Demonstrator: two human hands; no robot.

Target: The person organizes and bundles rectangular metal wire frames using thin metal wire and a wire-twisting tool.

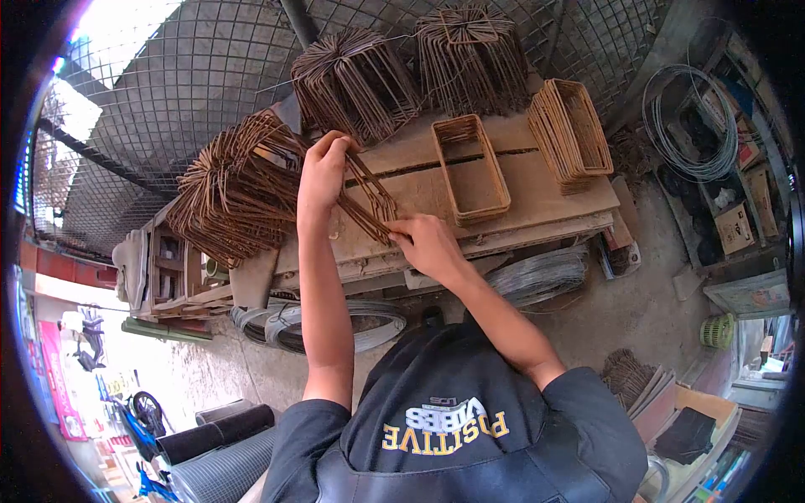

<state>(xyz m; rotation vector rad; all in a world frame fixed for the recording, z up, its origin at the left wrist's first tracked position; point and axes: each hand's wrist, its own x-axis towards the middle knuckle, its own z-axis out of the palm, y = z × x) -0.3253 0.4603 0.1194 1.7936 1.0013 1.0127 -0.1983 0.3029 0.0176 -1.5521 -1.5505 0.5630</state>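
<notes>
My left hand [322, 178] is closed around the upper part of a few rusty rebar stirrups [362, 220], thin rectangular loops of bent steel. At their lower right ends, the fingers of my right hand [429, 245] pinch the bars. Left of my left hand, a large fanned bundle of stirrups [231, 189] leans over the table's left end. A short stack of stirrups [471, 170] lies on the wooden tabletop [549, 210] to the right of my hands. My left hand hides part of the bars it grips.
Two tied stirrup bundles [356, 84] stand along the back by the wire mesh [218, 50]. Another neat stirrup stack [570, 138] sits at the table's right end. Wire coils [537, 281] lie below the front edge; a wire coil [692, 121] hangs at right.
</notes>
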